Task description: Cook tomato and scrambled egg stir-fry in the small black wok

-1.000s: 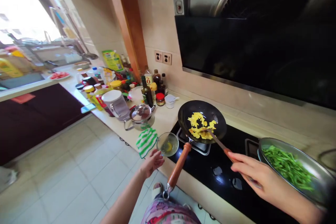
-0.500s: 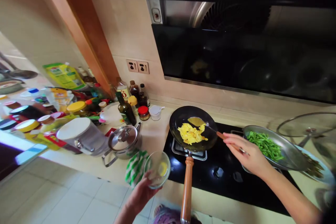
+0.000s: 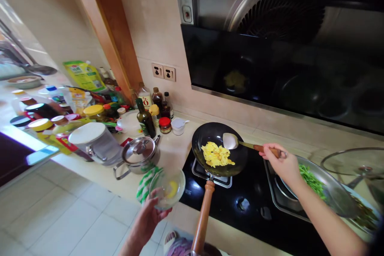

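Observation:
My right hand [image 3: 280, 163] grips the wooden handle of a metal spatula [image 3: 231, 141], whose blade is over the right side of a black wok [image 3: 196, 140]. Yellow scrambled eggs [image 3: 216, 155] lie in the middle of that wok, left of and below the blade. The wok's wooden handle points toward me with no hand on it. In my left hand [image 3: 152, 213] is a clear glass bowl [image 3: 177, 178], held tilted in front of the counter edge. A little yellow residue shows in its bottom.
A black gas stove [image 3: 222, 204] carries the wok. At right stand a steel pan [image 3: 333, 198] with cut green vegetables and a glass lid [image 3: 360, 160]. A lidded steel pot [image 3: 140, 156], a green-white cloth [image 3: 147, 184], an oil bottle [image 3: 146, 122] and several jars crowd the left.
The spatula has turned over, its blade pale side up and lifted off the eggs. My right hand has moved slightly right and up; the bowl has shifted left. The view has swung a little.

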